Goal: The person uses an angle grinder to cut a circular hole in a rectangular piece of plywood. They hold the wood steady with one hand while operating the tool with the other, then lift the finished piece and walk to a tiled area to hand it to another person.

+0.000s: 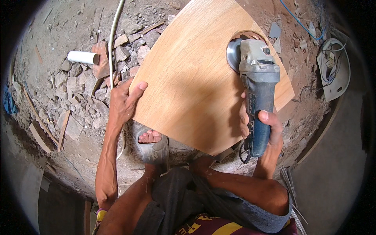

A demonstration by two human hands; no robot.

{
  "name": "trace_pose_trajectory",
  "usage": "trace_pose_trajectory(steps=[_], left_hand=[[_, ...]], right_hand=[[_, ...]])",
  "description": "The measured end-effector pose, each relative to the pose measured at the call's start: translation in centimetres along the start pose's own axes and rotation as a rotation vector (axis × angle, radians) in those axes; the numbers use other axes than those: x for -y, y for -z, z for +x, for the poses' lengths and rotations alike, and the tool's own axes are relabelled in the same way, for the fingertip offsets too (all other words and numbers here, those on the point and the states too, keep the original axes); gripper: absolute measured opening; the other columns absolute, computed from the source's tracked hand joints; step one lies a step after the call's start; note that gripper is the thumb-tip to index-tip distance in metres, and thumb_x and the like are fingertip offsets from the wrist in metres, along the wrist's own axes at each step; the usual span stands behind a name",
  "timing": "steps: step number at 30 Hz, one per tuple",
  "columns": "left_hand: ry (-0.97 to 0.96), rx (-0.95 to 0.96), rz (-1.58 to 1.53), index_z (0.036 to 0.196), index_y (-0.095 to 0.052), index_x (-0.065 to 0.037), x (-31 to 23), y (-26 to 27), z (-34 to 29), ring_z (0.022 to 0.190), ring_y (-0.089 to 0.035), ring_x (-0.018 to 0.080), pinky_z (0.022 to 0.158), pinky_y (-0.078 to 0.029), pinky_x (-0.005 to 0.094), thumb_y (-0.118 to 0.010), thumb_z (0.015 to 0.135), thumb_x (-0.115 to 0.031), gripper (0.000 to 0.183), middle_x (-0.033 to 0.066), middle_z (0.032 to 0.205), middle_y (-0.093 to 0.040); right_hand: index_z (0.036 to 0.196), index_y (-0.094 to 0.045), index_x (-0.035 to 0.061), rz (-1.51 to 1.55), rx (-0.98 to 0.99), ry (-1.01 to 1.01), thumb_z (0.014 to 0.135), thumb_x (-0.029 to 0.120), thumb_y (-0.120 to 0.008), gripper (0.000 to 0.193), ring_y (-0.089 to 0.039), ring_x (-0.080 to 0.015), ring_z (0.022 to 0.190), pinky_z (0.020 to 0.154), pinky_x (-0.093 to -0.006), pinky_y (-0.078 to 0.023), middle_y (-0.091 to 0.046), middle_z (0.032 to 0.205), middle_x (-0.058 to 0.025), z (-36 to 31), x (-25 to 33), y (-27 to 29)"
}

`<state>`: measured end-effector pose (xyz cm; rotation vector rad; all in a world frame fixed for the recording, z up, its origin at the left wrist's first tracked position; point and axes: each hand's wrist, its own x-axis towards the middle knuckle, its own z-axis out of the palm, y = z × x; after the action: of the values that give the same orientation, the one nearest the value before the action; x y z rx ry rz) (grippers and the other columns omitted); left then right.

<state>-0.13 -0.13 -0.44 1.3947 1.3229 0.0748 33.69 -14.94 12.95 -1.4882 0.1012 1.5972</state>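
My right hand is wrapped round the dark blue body of an angle grinder, thumb on top. The grinder's grey head points away from me, and its thin metal disc sits at a round hole in a light-brown wooden board. The hole's far edge looks jagged; the head hides much of the opening. At the board's near left corner, my left hand grips the edge with the thumb on the top face. The board lies tilted in front of my feet, its underside hidden.
Broken stones and wood scraps cover the dirt on the left. A white pipe piece lies there, beside a brick chunk. A pale cable runs past my left hand. At right are a white plastic piece and a blue cord. My sandalled foot is near the board.
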Motion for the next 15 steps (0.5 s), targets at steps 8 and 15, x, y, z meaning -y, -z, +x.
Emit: trace_pose_trajectory(steps=[8,15], left_hand=[[-0.001,0.012,-0.01,0.124,-0.079,0.002,-0.3,0.0,-0.1,0.073,-0.068,0.0119,0.067,-0.055,0.0315,-0.071,0.108,-0.045,0.051,0.0086,0.083,-0.077],[-0.018,0.009,-0.016,0.121,-0.079,0.003,-0.1,-0.1,-0.1,0.071,-0.066,0.0125,0.067,-0.054,0.0321,-0.071,0.108,-0.046,0.052,0.0087,0.081,-0.075]], right_hand=[[0.137,-0.053,-0.0083,-0.028,-0.011,0.017,0.078,0.036,-0.081,0.079,-0.064,-0.0222,0.055,0.05,-0.034,-0.053,-0.067,0.08,-0.0147,-0.1,-0.1,0.2],[0.138,-0.053,-0.0085,0.047,-0.015,-0.004,0.078,0.035,-0.081,0.079,-0.064,-0.0233,0.055,0.048,-0.0349,-0.053,-0.066,0.08,-0.0159,-1.2,0.2,0.3]])
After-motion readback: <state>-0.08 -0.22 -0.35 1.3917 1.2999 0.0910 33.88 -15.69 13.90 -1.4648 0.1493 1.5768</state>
